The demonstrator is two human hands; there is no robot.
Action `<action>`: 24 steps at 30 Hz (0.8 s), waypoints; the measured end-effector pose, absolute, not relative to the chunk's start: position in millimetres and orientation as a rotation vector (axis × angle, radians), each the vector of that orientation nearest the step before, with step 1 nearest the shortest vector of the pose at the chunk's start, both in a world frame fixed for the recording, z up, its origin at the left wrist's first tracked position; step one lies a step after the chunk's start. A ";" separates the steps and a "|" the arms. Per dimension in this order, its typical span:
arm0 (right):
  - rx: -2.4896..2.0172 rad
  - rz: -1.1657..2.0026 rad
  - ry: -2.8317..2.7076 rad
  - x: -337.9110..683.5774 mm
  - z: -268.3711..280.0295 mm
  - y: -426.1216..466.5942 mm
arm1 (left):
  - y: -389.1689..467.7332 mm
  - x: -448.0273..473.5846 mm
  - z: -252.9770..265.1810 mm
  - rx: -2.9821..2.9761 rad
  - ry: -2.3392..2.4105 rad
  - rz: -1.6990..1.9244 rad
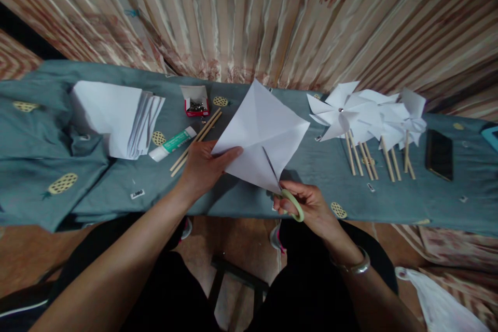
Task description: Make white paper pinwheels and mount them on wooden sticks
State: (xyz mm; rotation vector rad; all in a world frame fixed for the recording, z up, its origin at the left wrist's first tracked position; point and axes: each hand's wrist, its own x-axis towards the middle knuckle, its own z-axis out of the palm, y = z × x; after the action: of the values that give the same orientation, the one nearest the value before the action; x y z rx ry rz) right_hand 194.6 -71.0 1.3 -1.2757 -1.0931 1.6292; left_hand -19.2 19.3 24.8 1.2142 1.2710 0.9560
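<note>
A square sheet of white paper (260, 122), creased along its diagonals, is held up over the cloth-covered table with one corner toward me. My left hand (206, 166) pinches its left corner, thumb on top and the fingers hidden beneath. My right hand (307, 205) grips a pair of scissors (292, 204) by pale green handles at the near corner. One dark blade lies over the paper, pointing toward its middle; the other blade is hidden below the sheet.
Left of the paper lie two wooden sticks (196, 142), a glue stick (173, 144), an opened red box of small metal pieces (195, 101) and a stack of white paper (116, 116). Several paper pinwheels (365, 111) on sticks and a dark phone (439, 154) lie on the right. A curtain (241, 21) hangs behind.
</note>
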 end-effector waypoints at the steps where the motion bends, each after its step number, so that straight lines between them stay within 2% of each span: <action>1: -1.283 1.628 -1.095 195.0 0.7 -71.2 | 19.2 -18.9 25.2 1.221 1.276 0.955; 24: -1.329 1.593 -1.116 196.5 2.6 -74.1 | 17.6 -17.6 22.7 1.279 1.295 0.949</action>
State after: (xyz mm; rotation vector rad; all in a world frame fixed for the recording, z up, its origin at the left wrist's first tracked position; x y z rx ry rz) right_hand 196.5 -74.1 2.6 -1.3287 -1.1161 1.5929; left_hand -17.6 17.6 22.7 1.2790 1.2952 0.9494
